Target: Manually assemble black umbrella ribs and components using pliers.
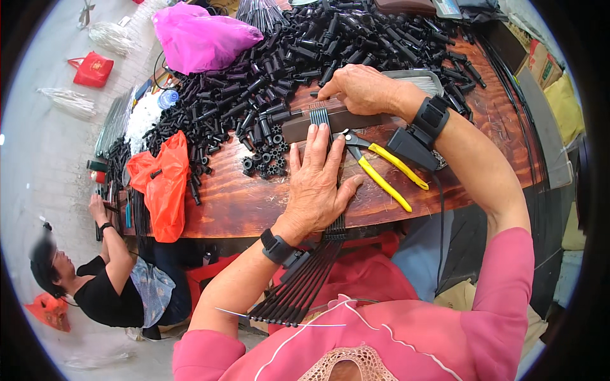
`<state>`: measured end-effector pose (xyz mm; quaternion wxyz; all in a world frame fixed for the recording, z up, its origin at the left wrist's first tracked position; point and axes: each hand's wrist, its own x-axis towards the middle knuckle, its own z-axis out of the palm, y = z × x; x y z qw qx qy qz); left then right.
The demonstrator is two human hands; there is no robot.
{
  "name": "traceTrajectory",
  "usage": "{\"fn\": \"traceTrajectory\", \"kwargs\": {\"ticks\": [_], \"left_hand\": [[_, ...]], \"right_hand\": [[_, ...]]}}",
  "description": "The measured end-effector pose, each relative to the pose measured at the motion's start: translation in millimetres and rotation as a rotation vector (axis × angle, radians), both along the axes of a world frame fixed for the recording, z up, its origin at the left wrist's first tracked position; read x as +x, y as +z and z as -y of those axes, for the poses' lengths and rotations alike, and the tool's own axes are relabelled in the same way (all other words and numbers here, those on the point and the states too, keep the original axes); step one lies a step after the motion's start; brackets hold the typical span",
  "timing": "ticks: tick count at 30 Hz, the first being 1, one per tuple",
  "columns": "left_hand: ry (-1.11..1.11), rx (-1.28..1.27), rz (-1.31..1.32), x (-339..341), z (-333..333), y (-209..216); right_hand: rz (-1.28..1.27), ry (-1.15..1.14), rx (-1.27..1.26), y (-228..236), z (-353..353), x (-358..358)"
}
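Note:
My left hand (314,181) lies with fingers stretched out over a flat row of thin dark rods (319,117), pressing them on a long brown block (295,130). The rods run back under my palm and fan out as black strips (295,286) over my lap, with a thin metal wire (318,325) across their near ends. My right hand (372,92) is closed at the block's far side, its fingertips by the rods' far ends; what they pinch is hidden. Pliers with yellow handles (384,184) lie open beside the block, right of my left hand.
Black plastic tubes (305,47) heap across the wooden table (222,213), small toothed black rings (270,159) near the block. A pink bag (197,38), an orange bag (162,187) and a clear tray (419,79) stand around. Another person (114,279) works at the left.

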<state>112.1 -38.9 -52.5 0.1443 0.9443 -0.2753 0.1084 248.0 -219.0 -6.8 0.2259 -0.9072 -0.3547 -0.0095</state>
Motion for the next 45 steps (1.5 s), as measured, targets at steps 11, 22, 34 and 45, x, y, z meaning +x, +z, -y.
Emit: {"fn": "traceTrajectory", "kwargs": {"ticks": [11, 22, 34, 45], "left_hand": [[0.001, 0.007, 0.013, 0, -2, -2], [0.007, 0.0, -0.008, 2, -2, 0], [-0.005, -0.043, 0.053, 0, -3, -5], [-0.016, -0.073, 0.155, 12, -7, -32]], "right_hand": [[-0.057, -0.019, -0.081, 14, -7, -7], [-0.001, 0.022, -0.047, -4, -13, 15], [0.22, -0.103, 0.122, 20, 3, -25], [0.023, 0.512, -0.043, -6, -41, -173]]}}
